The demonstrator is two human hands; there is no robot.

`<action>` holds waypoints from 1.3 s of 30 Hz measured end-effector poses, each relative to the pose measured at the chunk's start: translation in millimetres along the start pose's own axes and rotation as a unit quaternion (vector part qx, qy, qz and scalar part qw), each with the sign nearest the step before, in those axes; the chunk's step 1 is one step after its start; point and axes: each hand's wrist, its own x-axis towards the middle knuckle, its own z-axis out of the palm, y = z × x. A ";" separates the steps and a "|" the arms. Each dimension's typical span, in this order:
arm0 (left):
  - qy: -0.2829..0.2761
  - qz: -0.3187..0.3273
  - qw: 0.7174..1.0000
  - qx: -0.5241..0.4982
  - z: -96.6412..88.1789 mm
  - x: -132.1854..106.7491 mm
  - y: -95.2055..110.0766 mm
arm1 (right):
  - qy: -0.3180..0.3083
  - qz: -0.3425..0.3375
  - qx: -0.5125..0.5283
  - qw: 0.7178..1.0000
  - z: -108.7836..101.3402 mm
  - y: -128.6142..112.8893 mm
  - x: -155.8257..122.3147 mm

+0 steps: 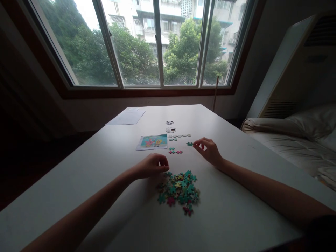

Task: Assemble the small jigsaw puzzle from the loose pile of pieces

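Note:
A heap of colourful puzzle pieces [180,190] lies on the white table [105,168] in front of me. My left hand [152,165] rests curled at the heap's upper left edge; I cannot make out anything in it. Further out, my right hand [208,149] pinches a green puzzle piece [189,144] against the tabletop. Two small joined groups of pieces [175,151] lie just left of it, and a row of pieces [180,136] sits further back. A printed picture card [153,141] lies to the left of these.
Two round discs [170,126] sit beyond the row of pieces, and a sheet of paper [126,116] lies at the table's far left. A bed with pillows [294,134] stands to the right. A large window [147,42] fills the wall ahead.

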 end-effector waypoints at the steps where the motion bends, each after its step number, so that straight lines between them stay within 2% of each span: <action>1: -0.007 -0.003 1.000 0.005 0.1 -0.1 0.1 | -0.002 0.006 0.006 1.000 0.6 -0.8 -0.3; 9: -0.049 0.006 0.999 0.013 -1.4 -0.8 -0.4 | -0.032 0.049 0.060 0.996 4.2 -4.7 3.3; 13: -0.063 0.022 0.998 0.020 -4.4 -3.2 1.4 | -0.099 0.065 0.056 0.991 16.9 -1.4 19.5; 17: -0.065 0.023 0.997 0.026 -5.6 -3.4 0.0 | -0.204 0.096 0.030 0.974 38.3 2.0 45.3; 19: -0.063 0.022 0.997 0.030 -5.8 -3.6 -2.2 | -0.229 0.102 0.029 0.968 50.8 3.0 57.0; 26: -0.059 0.021 0.998 0.029 -8.1 -4.6 -11.0 | -0.237 0.106 0.020 0.966 84.8 3.8 75.4; 39: -0.061 0.027 0.997 0.029 -7.4 -4.0 -12.3 | -0.227 0.084 0.003 0.970 92.3 -6.0 78.5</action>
